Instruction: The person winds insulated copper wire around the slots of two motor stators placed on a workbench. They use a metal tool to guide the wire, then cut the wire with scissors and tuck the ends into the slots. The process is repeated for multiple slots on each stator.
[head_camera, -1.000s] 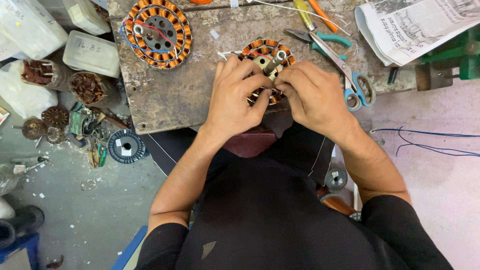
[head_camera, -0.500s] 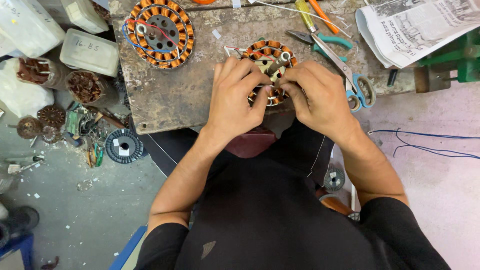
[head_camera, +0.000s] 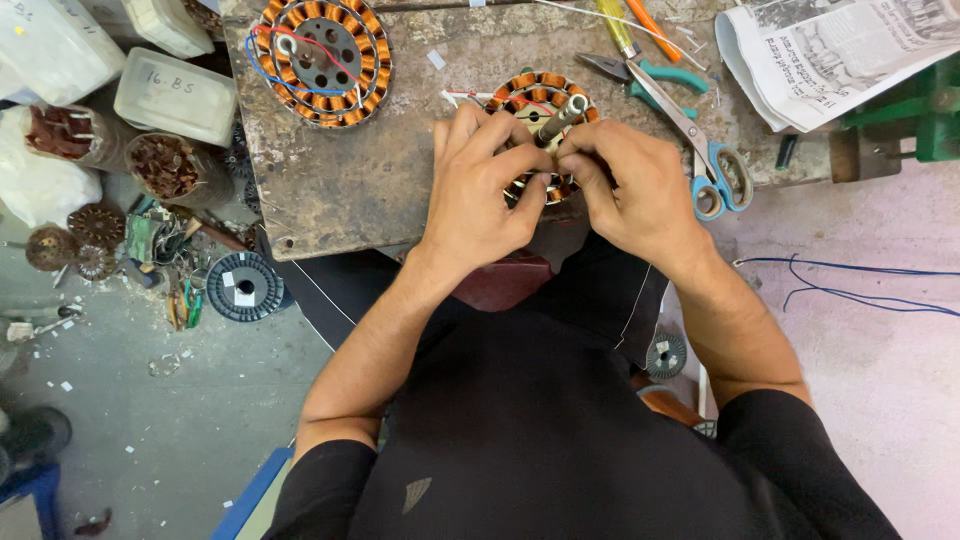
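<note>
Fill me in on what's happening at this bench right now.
A person seated at a worn work board has both hands on a round copper-wound stator. The left hand and right hand pinch at its windings beside a metal shaft sticking up from the centre. A second, larger stator with red and blue wires lies to the upper left. Blue-handled scissors lie untouched to the right.

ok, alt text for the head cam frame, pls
Seen from above, a person's left hand and right hand grip a copper-wound stator with a metal shaft on a worn board. A second stator lies at the board's far left, with scissors and a newspaper to the right.
</note>
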